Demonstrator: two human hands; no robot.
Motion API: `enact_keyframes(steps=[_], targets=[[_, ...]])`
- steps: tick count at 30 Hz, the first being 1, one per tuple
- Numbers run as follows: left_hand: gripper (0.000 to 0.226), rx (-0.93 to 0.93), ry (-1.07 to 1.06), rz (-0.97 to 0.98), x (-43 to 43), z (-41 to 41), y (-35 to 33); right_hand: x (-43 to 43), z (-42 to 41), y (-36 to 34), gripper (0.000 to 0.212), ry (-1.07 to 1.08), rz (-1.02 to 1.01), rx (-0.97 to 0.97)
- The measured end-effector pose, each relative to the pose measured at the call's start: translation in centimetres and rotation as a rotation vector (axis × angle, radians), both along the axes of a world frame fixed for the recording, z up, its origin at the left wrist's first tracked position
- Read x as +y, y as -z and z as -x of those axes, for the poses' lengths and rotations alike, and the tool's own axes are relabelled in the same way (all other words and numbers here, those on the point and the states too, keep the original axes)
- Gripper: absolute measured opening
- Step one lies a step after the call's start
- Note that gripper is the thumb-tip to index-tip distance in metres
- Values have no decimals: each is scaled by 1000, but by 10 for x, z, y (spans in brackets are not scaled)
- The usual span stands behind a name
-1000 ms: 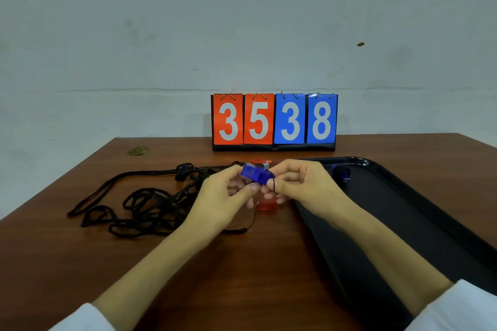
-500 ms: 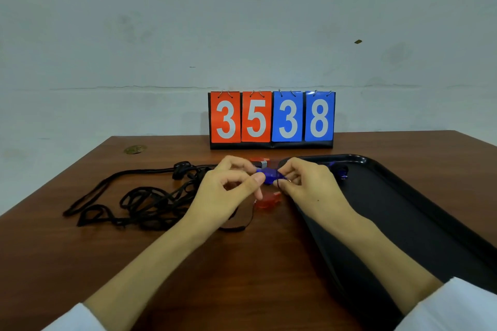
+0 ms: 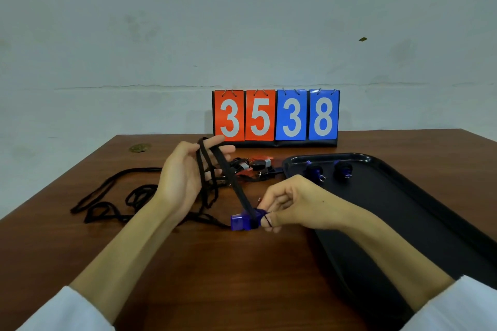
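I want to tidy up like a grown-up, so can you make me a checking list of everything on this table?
Surface: brown wooden table, with a brass disc set in it.
Job's things: blue whistle; black lanyard running from it up to the left hand.
Clutter: lanyard pile; red and black whistles; two blue whistles in black tray.
Hands: left hand carries the lanyard over straight fingers; right hand pinches the whistle.
Cables: nothing seen.
Surroundings: scoreboard reading 3538; plain wall.

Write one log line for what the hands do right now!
left hand: black woven lanyard cord looped over fingers | right hand: pinches blue plastic whistle | black plastic tray: two more blue whistles
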State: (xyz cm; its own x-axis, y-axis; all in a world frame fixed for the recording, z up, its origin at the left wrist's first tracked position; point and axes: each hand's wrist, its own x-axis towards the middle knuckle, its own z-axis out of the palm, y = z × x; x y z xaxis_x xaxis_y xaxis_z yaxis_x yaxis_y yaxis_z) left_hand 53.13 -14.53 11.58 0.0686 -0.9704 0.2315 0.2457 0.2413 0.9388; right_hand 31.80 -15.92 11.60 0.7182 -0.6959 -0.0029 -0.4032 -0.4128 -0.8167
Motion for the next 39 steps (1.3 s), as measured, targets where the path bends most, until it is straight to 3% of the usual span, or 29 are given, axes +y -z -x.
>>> enact_keyframes(steps=[4, 7, 12, 16, 18, 20, 22, 23, 25, 27, 29, 32, 34, 39], targets=[[47, 66, -4, -89, -5, -9, 6, 5, 3, -8, 14, -162, -117, 11], [45, 44, -80, -227, -12, -14, 12, 8, 6, -15, 24, -176, -187, -97], [55, -606, -477, -298, -18, -10, 17, 4, 18, -25, 11, -38, -259, -419], [48, -1271, -738, -213, -20, -16, 22, 2, 21, -25, 7, 7, -254, -437], [44, -1431, -742, -275, -19, -12, 19, 2, 19, -25, 6, 1, -252, -428], [39, -1293, -696, -241, -15, -5, 16, 2, 18, -24, 7, -7, -254, -424], [22, -993, -646, -41, -9, 3, 14, 2, 19, -24, 8, -6, -258, -420], [19, -838, -552, 35, -5, 9, 10, 2, 18, -24, 8, -2, -262, -417], [42, -564, -211, 93, 8, 25, 2, 2, 18, -24, 8, 14, -269, -411], [50, -430, 73, 79, 18, 41, 0, 1, 18, -23, 8, 52, -259, -390], [43, -379, 177, 43, 22, 49, 4, -1, 19, -23, 10, 97, -259, -358], [20, -440, 122, 43, 21, 54, 12, -4, 20, -22, 11, 168, -301, -346], [16, -501, 61, 59, 19, 54, 14, -5, 21, -22, 8, 202, -351, -377], [17, -378, 68, -13, 20, 55, 13, -4, 17, -21, 7, 249, -465, -488]])
